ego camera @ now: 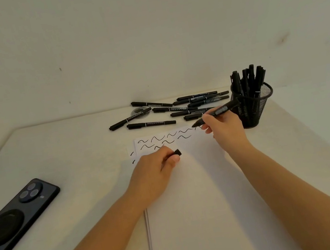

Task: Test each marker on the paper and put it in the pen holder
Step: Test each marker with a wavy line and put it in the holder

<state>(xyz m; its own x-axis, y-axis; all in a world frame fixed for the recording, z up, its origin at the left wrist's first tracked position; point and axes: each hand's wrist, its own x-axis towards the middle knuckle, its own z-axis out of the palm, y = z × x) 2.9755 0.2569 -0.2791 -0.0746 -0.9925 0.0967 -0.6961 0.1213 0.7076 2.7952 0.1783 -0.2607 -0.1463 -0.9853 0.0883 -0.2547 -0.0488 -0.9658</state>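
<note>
On the white desk (66, 154) a white sheet of paper (206, 205) lies in the middle and runs down to the near edge, with rows of short black wavy test strokes (162, 139) along its far edge. The right hand (223, 128) hovers over the paper's far right corner, its fingers and thumb pinched round the barrel of an uncapped black marker (216, 113); the marker is tilted, with its tip pointing left and down at the right end of the top row of strokes, and whether the tip touches the paper cannot be told. The left hand (156, 170) rests on the paper just below the strokes, its fingers curled round a small black cap (177, 152) that sticks out past the thumb. Toward the far right corner of the desk, just beyond the right hand, stands a black mesh pen holder (254, 107), upright, with a bunch of black markers (248, 80) standing in it. Along the far edge of the desk, left of the holder, a loose pile of capped black markers (170, 109) lies flat, mostly side by side, and a small clear round lid (140, 113) lies under one of them. Near the left edge of the desk a dark smartphone (16, 219) lies face down with a round black ring mount on its back.
</note>
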